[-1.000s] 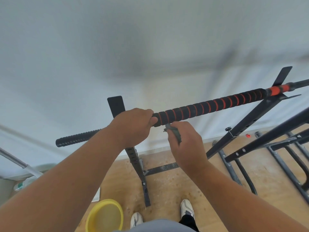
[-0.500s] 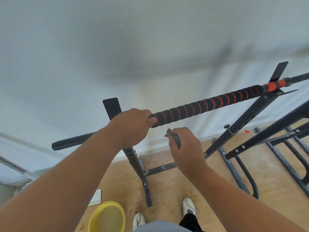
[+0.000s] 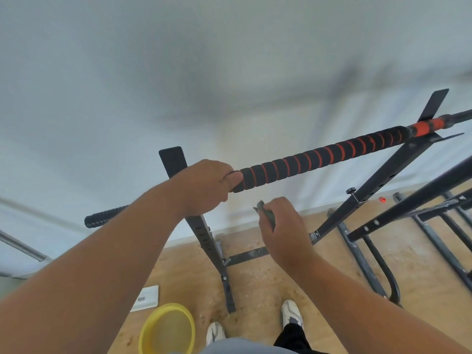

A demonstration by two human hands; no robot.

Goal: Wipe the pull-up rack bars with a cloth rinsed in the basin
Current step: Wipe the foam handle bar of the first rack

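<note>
1. The right hand [image 3: 283, 226] has come down off the top bar [image 3: 319, 159]. A second ago it was close under the foam grip; now it sits clearly lower, apart from the bar, with open space between them.
2. That hand is clenched round a small dark cloth [image 3: 265, 213], and only a crumpled edge pokes out above the fingers.
3. The left hand [image 3: 207, 185] has stayed put, its fingers wrapped round the bar at the near end of the black-and-orange foam, thumb against the foam's end.
4. My reading: the wiping stroke on this stretch has paused. The cloth may be heading for a rinse or for a fresh grip; the pictures do not settle which.
5. The basin [image 3: 167, 330], yellow and round, sits on the wooden floor at lower left, just beside the person's feet and well below the cloth. Whether it holds water I cannot tell.
6. Counting: one cloth, one basin, two hands, two white shoes [image 3: 291, 312].
7. Counting the rack: one long top bar, with a ribbed black grip [image 3: 104, 218] at its left end and an orange sleeve toward its right; two upright posts [image 3: 209, 241] with flat plates on top; further dark rails at right, too tangled to count surely.
8. One white flat object [image 3: 145, 297] lies on the floor near the basin.
</note>
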